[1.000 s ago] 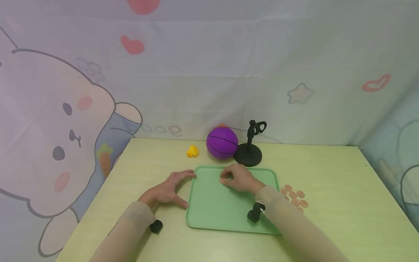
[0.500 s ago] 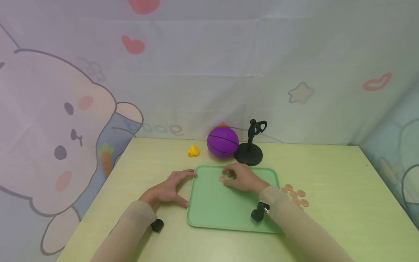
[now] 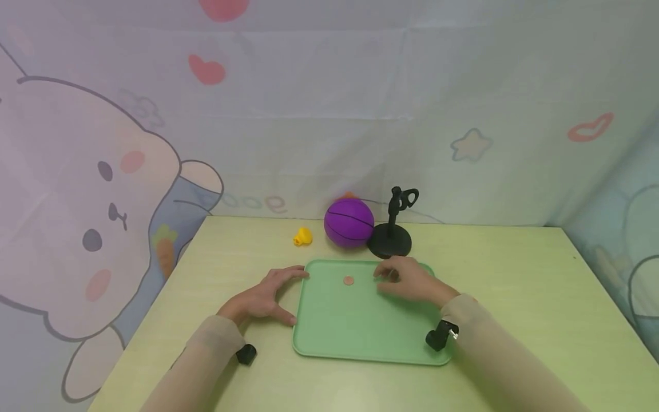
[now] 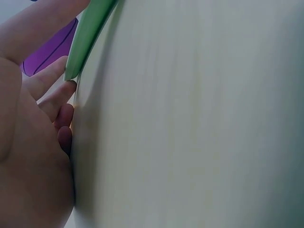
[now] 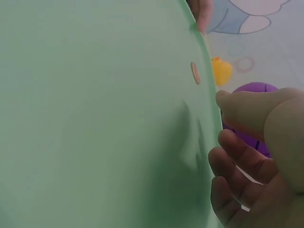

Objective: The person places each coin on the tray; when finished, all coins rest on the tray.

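**Green tray, one coin on it, both hands at its edges**

Broad pale-green table (image 3: 515,297) with a faint wood grain, backed by a soft printed cloth of rabbit, hearts and star. On the table, a smooth matte green tray (image 3: 355,332), rectangular with rounded corners and a low raised rim. Behind the tray, a round purple ball (image 3: 349,222) lined in black like a basketball, a black stand (image 3: 391,243) on a flat disc base, and a small glossy yellow duck (image 3: 302,237). Smallest of all, a thin round copper-coloured coin (image 3: 348,280), lying flat on the tray near its far edge, apart from either hand.

Left hand (image 3: 262,298) flat on the table, fingers spread and straight, fingertips and thumb touching the tray's left rim, gripping nothing. Right hand (image 3: 409,281) low over the tray's far right part, just right of the coin, fingers loosely bent, empty
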Demonstrator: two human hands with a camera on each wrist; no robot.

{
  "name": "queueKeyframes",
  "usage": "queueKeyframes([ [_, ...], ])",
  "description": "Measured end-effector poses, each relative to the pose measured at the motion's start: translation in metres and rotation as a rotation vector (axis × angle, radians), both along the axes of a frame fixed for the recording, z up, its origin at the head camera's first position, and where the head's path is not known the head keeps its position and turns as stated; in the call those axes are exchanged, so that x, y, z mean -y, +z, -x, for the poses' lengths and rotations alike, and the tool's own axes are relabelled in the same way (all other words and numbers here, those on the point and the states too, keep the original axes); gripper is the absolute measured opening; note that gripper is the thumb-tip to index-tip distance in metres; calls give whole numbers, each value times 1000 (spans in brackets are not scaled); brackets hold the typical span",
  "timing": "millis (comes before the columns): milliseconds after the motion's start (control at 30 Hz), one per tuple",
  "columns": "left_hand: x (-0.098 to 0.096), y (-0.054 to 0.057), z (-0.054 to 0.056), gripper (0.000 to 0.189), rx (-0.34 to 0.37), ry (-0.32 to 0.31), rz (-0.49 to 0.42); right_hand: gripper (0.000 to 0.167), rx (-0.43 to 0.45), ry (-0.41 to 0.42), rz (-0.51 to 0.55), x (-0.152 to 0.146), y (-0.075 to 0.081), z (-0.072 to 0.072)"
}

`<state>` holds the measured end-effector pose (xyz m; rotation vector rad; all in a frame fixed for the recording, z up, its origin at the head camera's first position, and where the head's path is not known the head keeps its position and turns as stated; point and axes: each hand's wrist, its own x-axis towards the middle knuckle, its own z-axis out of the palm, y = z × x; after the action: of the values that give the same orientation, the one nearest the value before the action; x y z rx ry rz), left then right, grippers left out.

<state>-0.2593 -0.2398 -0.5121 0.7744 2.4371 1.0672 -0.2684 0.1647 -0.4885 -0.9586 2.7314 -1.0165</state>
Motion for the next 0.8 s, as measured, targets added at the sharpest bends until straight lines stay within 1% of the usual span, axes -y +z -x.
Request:
queueKeyframes([
  [167, 0, 0, 0, 104, 4, -5, -6, 20, 24, -7, -13, -22, 2, -5],
  [333, -1, 1, -2, 104, 13, -3, -9, 22, 40, -29, -23, -44, 11, -10],
  [567, -3, 2, -1, 104, 8, 2, -8, 24, 69, -90, -27, -77, 24, -12],
  [667, -4, 2, -1, 103, 10, 1, -9, 26, 75, -117, -21, -92, 27, -13],
  [800, -5, 3, -1, 103, 22, 6, -11, 27, 95, -156, -24, -109, 26, -15],
])
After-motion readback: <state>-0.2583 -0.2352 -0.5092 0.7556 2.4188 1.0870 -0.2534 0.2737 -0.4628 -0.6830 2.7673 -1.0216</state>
